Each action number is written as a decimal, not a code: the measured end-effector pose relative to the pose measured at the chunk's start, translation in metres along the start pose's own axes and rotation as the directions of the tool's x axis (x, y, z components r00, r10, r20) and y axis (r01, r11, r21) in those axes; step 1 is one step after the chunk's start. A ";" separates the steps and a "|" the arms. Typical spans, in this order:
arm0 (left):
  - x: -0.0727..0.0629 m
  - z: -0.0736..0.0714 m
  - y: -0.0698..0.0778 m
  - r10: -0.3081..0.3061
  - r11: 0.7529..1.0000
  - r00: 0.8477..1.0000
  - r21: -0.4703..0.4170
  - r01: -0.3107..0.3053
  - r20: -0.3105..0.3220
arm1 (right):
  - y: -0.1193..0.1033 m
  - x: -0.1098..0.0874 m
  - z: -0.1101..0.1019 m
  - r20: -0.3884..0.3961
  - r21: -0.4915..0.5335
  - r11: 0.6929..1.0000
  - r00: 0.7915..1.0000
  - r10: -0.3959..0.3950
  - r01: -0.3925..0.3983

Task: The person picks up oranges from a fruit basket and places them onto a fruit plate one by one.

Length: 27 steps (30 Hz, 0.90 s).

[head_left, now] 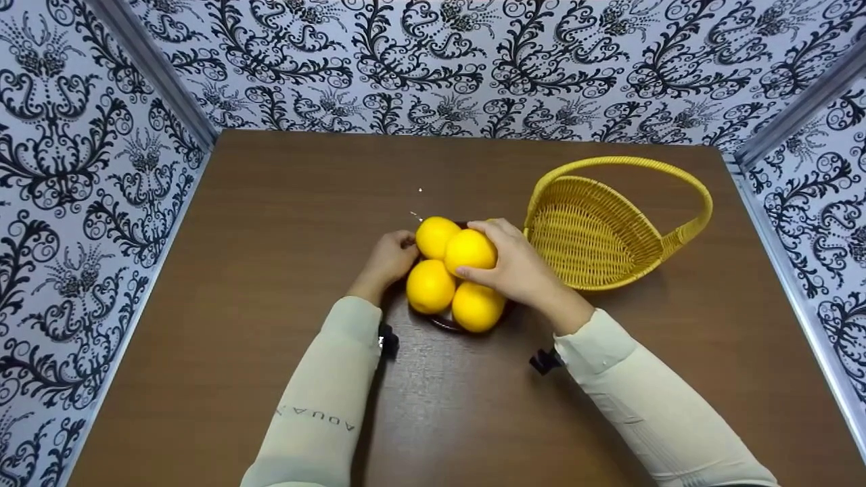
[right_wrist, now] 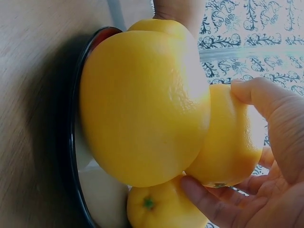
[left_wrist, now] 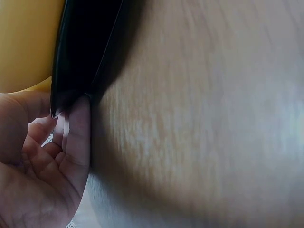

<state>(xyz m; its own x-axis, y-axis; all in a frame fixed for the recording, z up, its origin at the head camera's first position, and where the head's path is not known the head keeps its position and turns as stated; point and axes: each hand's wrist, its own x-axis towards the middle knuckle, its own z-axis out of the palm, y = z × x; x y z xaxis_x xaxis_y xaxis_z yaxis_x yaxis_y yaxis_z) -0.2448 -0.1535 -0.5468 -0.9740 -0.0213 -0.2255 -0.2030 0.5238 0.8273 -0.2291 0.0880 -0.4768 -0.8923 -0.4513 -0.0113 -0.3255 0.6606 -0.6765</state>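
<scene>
Several yellow-orange oranges (head_left: 431, 287) are heaped on a dark, glossy round plate (head_left: 446, 325) at the middle of the table. My left hand (head_left: 390, 260) pinches the plate's left edge; in the left wrist view the thumb lies over the rim (left_wrist: 83, 47) and the fingers are under it. My right hand (head_left: 517, 267) grips the topmost orange (right_wrist: 227, 137), thumb on one side and fingers round the other. That orange sits close against the others in the heap. Another orange (right_wrist: 147, 104) fills the middle of the right wrist view.
A yellow wicker basket (head_left: 582, 233) with a tall arched handle (head_left: 622, 161) stands right of the plate, just beyond my right hand. The brown wooden table (head_left: 284, 203) is bordered by black-and-white patterned walls (head_left: 433, 67) at the back and sides.
</scene>
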 end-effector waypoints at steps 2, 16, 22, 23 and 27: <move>0.000 0.000 0.000 -0.003 1.000 1.000 0.001 0.003 0.000 | 0.000 0.000 0.000 0.003 -0.009 1.000 1.000 0.003 -0.003; -0.001 0.000 0.002 -0.019 1.000 1.000 -0.006 0.019 -0.007 | 0.000 -0.003 -0.002 0.007 -0.026 0.999 1.000 -0.021 0.021; -0.002 0.001 0.002 -0.020 1.000 1.000 -0.015 0.020 -0.005 | 0.000 -0.004 -0.003 0.005 -0.050 0.998 0.999 -0.039 0.039; -0.002 0.001 0.002 -0.017 1.000 1.000 -0.014 0.017 -0.006 | 0.000 -0.005 -0.004 0.007 -0.051 0.998 0.999 -0.043 0.043; -0.002 0.002 0.000 0.000 1.000 1.000 -0.011 -0.001 -0.017 | 0.000 -0.008 -0.006 0.010 -0.055 0.997 0.999 -0.051 0.051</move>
<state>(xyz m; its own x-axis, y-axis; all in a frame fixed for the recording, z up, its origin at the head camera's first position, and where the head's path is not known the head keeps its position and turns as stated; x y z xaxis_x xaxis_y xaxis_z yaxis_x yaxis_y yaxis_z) -0.2431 -0.1519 -0.5478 -0.9756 -0.0352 -0.2165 -0.2035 0.5143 0.8331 -0.2244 0.0953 -0.4727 -0.8713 -0.4905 0.0154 -0.3876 0.6685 -0.6347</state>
